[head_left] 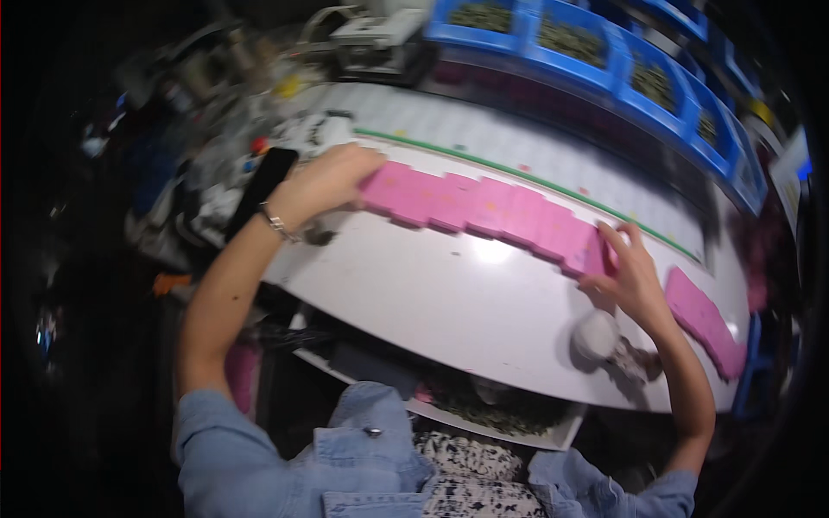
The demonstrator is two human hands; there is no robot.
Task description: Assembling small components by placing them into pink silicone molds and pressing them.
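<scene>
A staggered row of pink flat-topped blocks (471, 205) lies side by side across the white table (389, 276); their exact kind is too blurred to tell. At the row's left end, my left hand (332, 177) has its fingers closed against the first block. My right hand (630, 272) curves thumb and fingers around the last block at the other end. Beyond it, a separate pink strip of similar pieces (705, 324) lies near the table's right edge. A round whitish object (598, 335) sits just below my right wrist.
Blue bins (570, 39) with small greenish pieces stand at the back. A green strip (518, 181) runs behind the row. Left of the table are a black phone-like slab (263, 186) and clutter. An open drawer (561, 432) holding similar small pieces juts out below the front edge.
</scene>
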